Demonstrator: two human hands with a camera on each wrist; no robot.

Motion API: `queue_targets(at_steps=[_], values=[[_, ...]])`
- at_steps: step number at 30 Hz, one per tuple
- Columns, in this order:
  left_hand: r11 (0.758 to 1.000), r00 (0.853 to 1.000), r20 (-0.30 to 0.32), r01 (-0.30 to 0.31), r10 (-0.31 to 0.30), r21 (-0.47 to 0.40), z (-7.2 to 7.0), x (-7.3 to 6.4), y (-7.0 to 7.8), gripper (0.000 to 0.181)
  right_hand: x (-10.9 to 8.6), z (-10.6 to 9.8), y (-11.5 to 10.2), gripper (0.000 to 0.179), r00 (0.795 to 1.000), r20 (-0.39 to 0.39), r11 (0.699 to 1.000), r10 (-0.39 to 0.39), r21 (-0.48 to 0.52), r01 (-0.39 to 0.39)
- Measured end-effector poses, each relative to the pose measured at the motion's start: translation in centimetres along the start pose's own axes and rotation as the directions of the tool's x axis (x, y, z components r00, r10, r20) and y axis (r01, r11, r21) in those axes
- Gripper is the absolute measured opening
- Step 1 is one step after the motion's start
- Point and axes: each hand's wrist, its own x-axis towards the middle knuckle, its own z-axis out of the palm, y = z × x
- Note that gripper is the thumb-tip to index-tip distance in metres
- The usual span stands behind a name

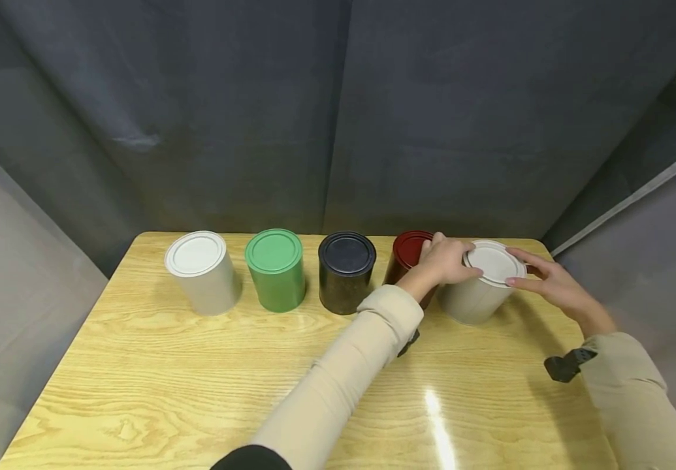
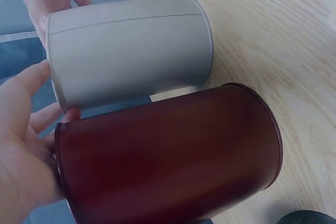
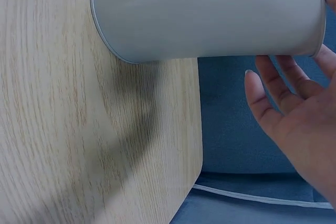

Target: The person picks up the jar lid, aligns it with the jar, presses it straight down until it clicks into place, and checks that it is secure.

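Note:
A white can (image 1: 471,300) with a round lid stands at the right end of a row of lidded cans. My left hand (image 1: 448,260) holds the left side of its lid rim with thumb and fingers. On the opposite side, my right hand (image 1: 552,287) grips the rim with bent fingers. Close beside my left hand is a dark red can (image 1: 411,248), partly covered by that hand and wrist. In the left wrist view the white can (image 2: 131,51) lies just past the red can (image 2: 168,156). The right wrist view shows fingers (image 3: 289,95) against the can's side, some fingertips hidden behind it.
Farther left along the wooden table's (image 1: 196,391) back edge stand a black can (image 1: 346,284), a green can (image 1: 279,281) and another white can (image 1: 211,284). A dark grey curtain (image 1: 243,117) hangs behind the table, with paler fabric at the sides.

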Motion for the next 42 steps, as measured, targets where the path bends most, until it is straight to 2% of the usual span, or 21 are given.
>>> queue_targets(at_steps=[6, 12, 20, 29, 36, 42], values=[[1.0, 1.0, 0.01, 0.011, -0.011, -0.015, -0.15, 0.02, -0.03, 0.053, 0.27, 0.08, 0.19, 0.06, 1.0, -0.003, 1.0, -0.024, -0.01, 0.024], [1.0, 1.0, -0.001, 0.008, -0.008, -0.014, 0.0, 0.12, 0.02, 0.053, 0.14, -0.06, -0.03, 0.061, 1.0, -0.006, 1.0, -0.002, -0.02, 0.002], [1.0, 1.0, -0.015, -0.011, 0.011, -0.012, 0.33, 0.1, 0.1, 0.053, -0.44, -0.09, 0.63, 0.05, 0.994, -0.083, 0.99, -0.078, 0.11, 0.087], [0.999, 1.0, 0.001, 0.011, -0.011, -0.033, -0.13, 0.1, -0.05, 0.051, 0.13, 0.22, 0.93, 0.044, 0.993, -0.102, 0.983, -0.056, 0.169, 0.072], [1.0, 1.0, 0.012, 0.023, -0.023, -0.02, -0.22, 0.07, -0.09, 0.05, 0.22, 0.23, 0.7, 0.045, 0.995, -0.095, 0.991, -0.04, 0.12, 0.051], [0.999, 1.0, 0.024, -0.01, 0.009, 0.049, -0.13, 0.07, 0.05, 0.052, -0.14, 0.07, 0.58, 0.05, 0.997, -0.06, 0.996, -0.057, 0.058, 0.061]])
